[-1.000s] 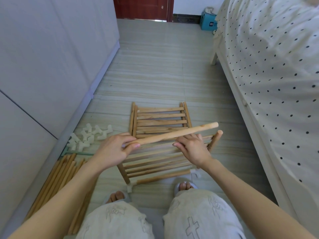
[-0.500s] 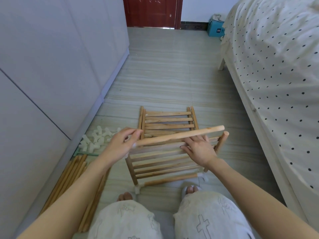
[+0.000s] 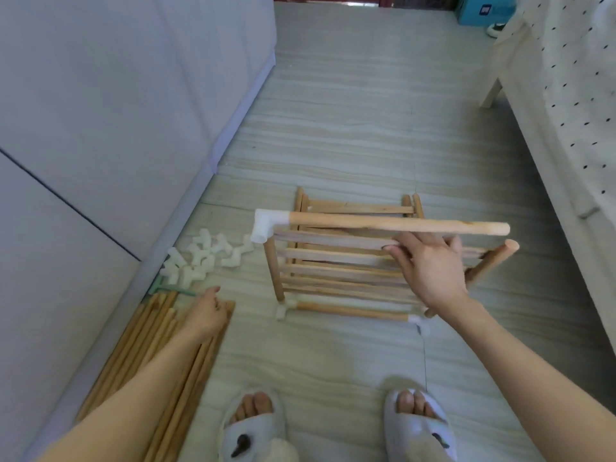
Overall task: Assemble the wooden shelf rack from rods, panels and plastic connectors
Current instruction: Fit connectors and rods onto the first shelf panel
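- My right hand (image 3: 430, 268) is raised in front of me over the half-built rack (image 3: 340, 271), fingers spread straight and relaxed, a wide grip holding nothing; the fingertips lie against the upper slats just under the top rod (image 3: 396, 225).
- The top rod is pale, round wood, running level just beyond my right fingers. Its far-left end sits in a white plastic elbow connector (image 3: 265, 226); its right end is bare and free, past my knuckles.
- Under that connector a short upright post (image 3: 274, 271) drops to another white connector (image 3: 283, 308) on the floor (image 3: 350, 128). From there a bottom rod (image 3: 350, 311) runs back towards my right wrist.
- To the right of my right hand a second post (image 3: 490, 266) leans outward, its rounded top uncapped.
- Between the posts is a slatted panel (image 3: 333, 281) of thin flat strips. A second slatted panel (image 3: 358, 206) lies flat on the floor beyond the rod.
- My left hand (image 3: 205, 313) is low to my left, fingers loosely extended and resting on the bundle of spare rods (image 3: 140, 348) lying along the cabinet (image 3: 100, 128). I cannot tell whether that grip closes on any rod.
- Just beyond my left fingertips lies a heap of white plastic connectors (image 3: 203, 255).
- My slippers (image 3: 253, 428) are at the bottom edge.
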Demonstrator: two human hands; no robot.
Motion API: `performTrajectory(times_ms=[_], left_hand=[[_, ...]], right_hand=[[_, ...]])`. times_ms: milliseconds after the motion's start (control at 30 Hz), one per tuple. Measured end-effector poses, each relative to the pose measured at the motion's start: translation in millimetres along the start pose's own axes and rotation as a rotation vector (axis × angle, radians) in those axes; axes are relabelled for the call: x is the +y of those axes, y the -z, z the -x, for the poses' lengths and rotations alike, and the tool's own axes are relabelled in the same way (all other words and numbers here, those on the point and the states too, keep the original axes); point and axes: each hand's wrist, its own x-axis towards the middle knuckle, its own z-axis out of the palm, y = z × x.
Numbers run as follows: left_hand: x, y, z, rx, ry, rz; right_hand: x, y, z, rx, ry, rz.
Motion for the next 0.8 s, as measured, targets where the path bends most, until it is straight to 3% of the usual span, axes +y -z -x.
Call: performTrajectory(times_ms=[133, 267, 633, 800], left_hand=[[-6.2, -13.7, -34.5, -0.074, -0.007, -0.284], [0.2, -20.1, -65.2, -0.107, -0.035, -0.41], [15.5, -39.7, -132.3, -0.065, -0.012, -0.351], [4.9, -50.5, -134.5, 0.101, -0.119, -0.313]], right_hand=[[4.8, -10.1, -6.3, 0.104, 0.028, 0.012], [7.6, -14.3, -8.7, 0.159, 0.043, 0.023], [8.2, -15.7, -18.3, 0.124, 0.068, -0.011], [8.7, -17.2, -17.0, 0.125, 0.073, -0.021]])
